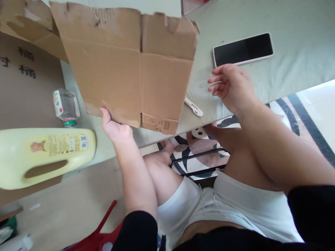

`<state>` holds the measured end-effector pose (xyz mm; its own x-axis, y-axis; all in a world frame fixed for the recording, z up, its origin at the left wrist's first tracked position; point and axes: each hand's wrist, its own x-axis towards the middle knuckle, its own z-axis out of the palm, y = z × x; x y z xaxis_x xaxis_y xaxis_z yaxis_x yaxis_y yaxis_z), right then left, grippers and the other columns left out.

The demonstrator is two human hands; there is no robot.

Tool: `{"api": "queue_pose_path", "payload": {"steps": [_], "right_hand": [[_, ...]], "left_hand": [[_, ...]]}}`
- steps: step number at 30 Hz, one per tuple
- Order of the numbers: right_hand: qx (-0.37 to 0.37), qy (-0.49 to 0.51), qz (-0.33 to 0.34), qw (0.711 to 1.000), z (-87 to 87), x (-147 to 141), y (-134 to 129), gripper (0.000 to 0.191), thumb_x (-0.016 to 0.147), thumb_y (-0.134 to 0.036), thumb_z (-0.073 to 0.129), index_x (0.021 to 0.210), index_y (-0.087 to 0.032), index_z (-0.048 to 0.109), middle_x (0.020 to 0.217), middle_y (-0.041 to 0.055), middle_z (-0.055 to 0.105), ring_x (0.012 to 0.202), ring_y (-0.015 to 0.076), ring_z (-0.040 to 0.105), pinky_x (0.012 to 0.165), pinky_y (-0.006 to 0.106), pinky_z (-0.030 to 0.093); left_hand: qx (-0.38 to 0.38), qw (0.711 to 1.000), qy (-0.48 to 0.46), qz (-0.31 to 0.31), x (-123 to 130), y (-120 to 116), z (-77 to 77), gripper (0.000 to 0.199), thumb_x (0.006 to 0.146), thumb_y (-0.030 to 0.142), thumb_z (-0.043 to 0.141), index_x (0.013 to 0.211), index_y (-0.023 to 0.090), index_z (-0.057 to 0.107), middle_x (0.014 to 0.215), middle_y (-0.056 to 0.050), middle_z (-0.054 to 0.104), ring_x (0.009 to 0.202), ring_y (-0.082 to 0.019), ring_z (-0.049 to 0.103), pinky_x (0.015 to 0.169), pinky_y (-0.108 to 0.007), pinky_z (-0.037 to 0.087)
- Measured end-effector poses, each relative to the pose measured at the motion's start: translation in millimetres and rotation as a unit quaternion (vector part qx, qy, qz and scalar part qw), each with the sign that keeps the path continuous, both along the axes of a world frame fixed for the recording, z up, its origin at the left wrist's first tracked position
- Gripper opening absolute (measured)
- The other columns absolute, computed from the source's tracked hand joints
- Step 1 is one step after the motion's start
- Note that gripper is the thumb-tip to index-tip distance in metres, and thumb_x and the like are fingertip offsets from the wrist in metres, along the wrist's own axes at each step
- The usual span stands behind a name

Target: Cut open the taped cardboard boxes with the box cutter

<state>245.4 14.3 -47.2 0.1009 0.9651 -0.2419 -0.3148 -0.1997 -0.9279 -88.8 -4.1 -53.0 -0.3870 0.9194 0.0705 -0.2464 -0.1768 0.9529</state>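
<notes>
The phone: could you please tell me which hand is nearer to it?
Right: the right hand is close to the phone; the left hand is farther left, holding the cardboard.

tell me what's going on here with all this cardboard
A person's left hand holds up a creased cardboard sheet by its lower edge, thumb on the near face. The right hand, loosely curled, appears empty near a dark-screened phone on the table. A white cutter-like tool lies there, partly hidden by the sheet.
</notes>
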Motion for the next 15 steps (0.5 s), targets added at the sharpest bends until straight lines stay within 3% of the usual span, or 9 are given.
{"api": "queue_pose_path", "payload": {"steps": [3, 6, 9, 12, 15], "right_hand": [[0.021, 0.015, 0.114, 0.993, -2.9, -6, -8, 0.043, 0.079, -0.057, 0.071, 0.094, -0.017, 0.064, 0.086, 0.0022, 0.070, 0.058, 0.0086, 0.065, 0.047, 0.019, 0.044], [0.028, -0.008, 0.193, 0.981, -3.6, -12, -16, 0.052, 0.066, -0.064, 0.080, 0.081, -0.018, 0.061, 0.060, -0.0015, 0.062, 0.045, 0.0080, 0.055, 0.040, 0.019, 0.035], [0.045, -0.034, 0.257, 0.965, -2.8, -15, -20, 0.052, 0.067, -0.065, 0.080, 0.072, -0.019, 0.055, 0.045, -0.0044, 0.051, 0.039, 0.0059, 0.043, 0.038, 0.019, 0.027], [0.059, -0.040, 0.298, 0.952, -3.8, -16, -21, 0.054, 0.070, -0.070, 0.075, 0.079, -0.020, 0.057, 0.044, -0.0057, 0.050, 0.037, 0.0059, 0.040, 0.038, 0.019, 0.025], [0.062, -0.038, 0.292, 0.954, -7.0, -18, -23, 0.057, 0.070, -0.073, 0.074, 0.079, -0.020, 0.055, 0.042, -0.0069, 0.045, 0.036, 0.0060, 0.039, 0.037, 0.020, 0.026]], "left_hand": [[-0.015, 1.000, -0.007, -0.010, 6, 2, -4.5, 0.035, 0.078, 0.049, 0.069, 0.102, 0.025, 0.063, 0.120, 0.008, 0.073, 0.150, -0.018, 0.037, 0.123, -0.040, 0.038], [-0.023, 0.999, -0.029, -0.022, 18, 4, -3.3, 0.027, 0.084, 0.045, 0.063, 0.100, 0.024, 0.064, 0.118, 0.006, 0.074, 0.144, -0.018, 0.045, 0.120, -0.040, 0.042], [-0.016, 0.996, -0.082, -0.018, 27, 7, 1.0, 0.021, 0.094, 0.036, 0.051, 0.100, 0.023, 0.066, 0.114, 0.005, 0.075, 0.141, -0.016, 0.049, 0.120, -0.038, 0.044], [-0.021, 0.991, -0.128, -0.014, 30, 10, 4.4, 0.027, 0.098, 0.032, 0.043, 0.105, 0.021, 0.067, 0.111, 0.002, 0.076, 0.140, -0.015, 0.050, 0.120, -0.038, 0.044], [-0.046, 0.993, -0.108, -0.017, 30, 10, 6.9, 0.033, 0.100, 0.036, 0.038, 0.107, 0.022, 0.068, 0.120, -0.001, 0.073, 0.140, -0.016, 0.051, 0.118, -0.035, 0.046]]}}
